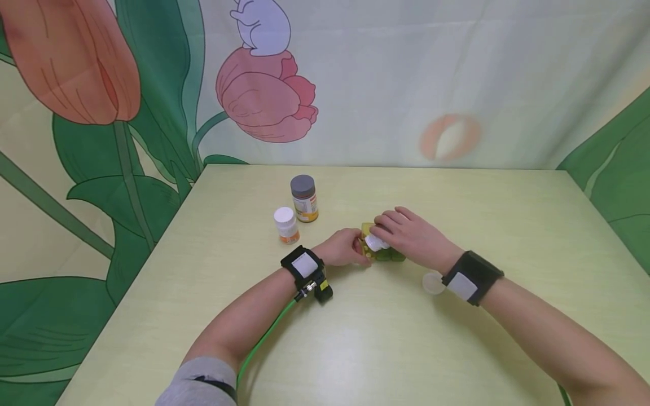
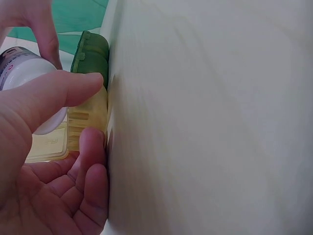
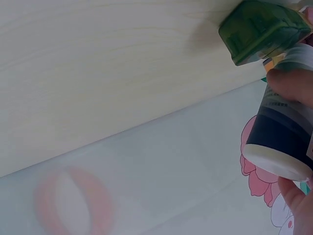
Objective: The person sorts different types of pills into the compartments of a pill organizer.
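A pill organizer (image 1: 395, 255) with yellow and green sections lies on the table between the two hands. My left hand (image 1: 342, 248) pinches its yellow end, thumb on the near side and fingers curled at the end. One yellow lid (image 2: 49, 147) stands swung out in the left wrist view. My right hand (image 1: 413, 237) grips a white pill bottle (image 1: 376, 243) tipped over the organizer, its mouth end low beside my left thumb. In the right wrist view the bottle (image 3: 281, 128) shows a dark blue band and white base, close to the green section (image 3: 261, 32).
Left of the hands stand a small white bottle (image 1: 286, 225) with an orange-edged label and a taller bottle (image 1: 304, 198) with a grey cap. A round whitish cap (image 1: 433, 283) lies by the right wrist. A green cable (image 1: 269, 334) runs along the left forearm.
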Action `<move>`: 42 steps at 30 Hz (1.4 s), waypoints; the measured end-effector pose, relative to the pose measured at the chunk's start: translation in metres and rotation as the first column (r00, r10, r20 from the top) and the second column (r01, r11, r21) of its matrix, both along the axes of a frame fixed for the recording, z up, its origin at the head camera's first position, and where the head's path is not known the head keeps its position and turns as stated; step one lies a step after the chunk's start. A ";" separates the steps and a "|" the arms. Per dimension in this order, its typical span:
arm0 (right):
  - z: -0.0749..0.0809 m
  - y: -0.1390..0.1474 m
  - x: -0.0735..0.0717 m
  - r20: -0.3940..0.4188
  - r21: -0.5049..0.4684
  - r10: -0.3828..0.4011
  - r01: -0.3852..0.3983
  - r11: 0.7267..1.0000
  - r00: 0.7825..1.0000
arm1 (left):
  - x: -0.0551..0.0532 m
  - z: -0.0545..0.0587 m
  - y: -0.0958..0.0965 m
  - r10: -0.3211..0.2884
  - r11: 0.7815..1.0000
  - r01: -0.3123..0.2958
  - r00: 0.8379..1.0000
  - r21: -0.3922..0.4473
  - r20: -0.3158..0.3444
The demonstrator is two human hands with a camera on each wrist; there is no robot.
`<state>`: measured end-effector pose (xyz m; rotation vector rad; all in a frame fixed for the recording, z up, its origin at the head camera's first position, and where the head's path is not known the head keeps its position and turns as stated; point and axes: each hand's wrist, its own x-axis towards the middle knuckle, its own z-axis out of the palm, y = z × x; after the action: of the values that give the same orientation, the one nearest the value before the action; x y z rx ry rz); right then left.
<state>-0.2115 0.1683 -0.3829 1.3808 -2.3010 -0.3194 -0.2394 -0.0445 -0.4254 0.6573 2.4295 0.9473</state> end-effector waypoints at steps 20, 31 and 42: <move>0.000 -0.002 0.000 -0.024 0.052 0.004 -0.003 0.999 1.000 | -0.002 -0.001 0.000 -0.007 1.000 0.007 1.000 0.011 0.000; 0.003 0.001 0.001 0.019 0.028 0.014 -0.014 0.999 1.000 | -0.002 -0.002 -0.001 -0.014 1.000 0.014 1.000 0.010 -0.004; 0.005 -0.001 0.002 0.000 0.056 0.018 -0.018 0.998 1.000 | -0.003 -0.003 -0.001 -0.021 1.000 0.021 1.000 0.014 -0.012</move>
<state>-0.2094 0.1674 -0.3782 1.4276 -2.2944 -0.3808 -0.2426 -0.0452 -0.4285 0.6942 2.4236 0.9559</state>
